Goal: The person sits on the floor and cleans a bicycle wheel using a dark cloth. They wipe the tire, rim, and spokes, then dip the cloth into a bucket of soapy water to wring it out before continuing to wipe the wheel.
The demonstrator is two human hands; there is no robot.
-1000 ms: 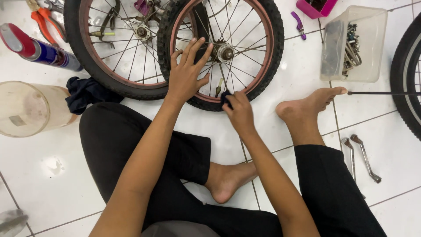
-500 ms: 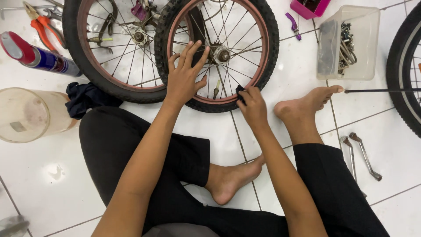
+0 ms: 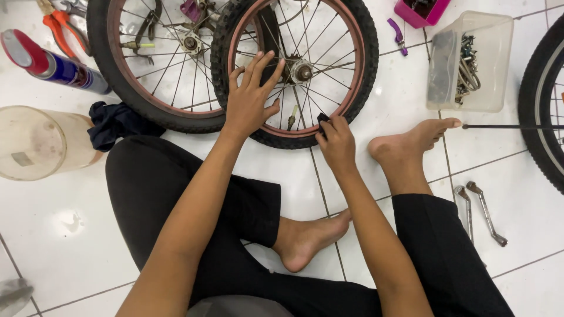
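Note:
A small bicycle wheel (image 3: 364, 64) with a reddish rim and black tyre lies flat on the white tiled floor in front of me. My left hand (image 3: 251, 97) rests spread on its spokes, beside the hub (image 3: 301, 71). My right hand (image 3: 336, 136) pinches a small dark piece (image 3: 322, 119) against the near part of the rim. A second, similar wheel (image 3: 123, 88) lies partly under the first, to the left.
A spray can (image 3: 53, 64) and a translucent bucket (image 3: 41, 141) lie at left, with a dark cloth (image 3: 117, 120). Orange pliers (image 3: 59, 26) lie at the top left. A clear box of metal parts (image 3: 470, 58) stands right; wrenches (image 3: 482, 208) and another tyre (image 3: 540, 105) beyond.
My right hand has slid a little to the right along the near rim with the dark piece. My left hand stays spread on the spokes.

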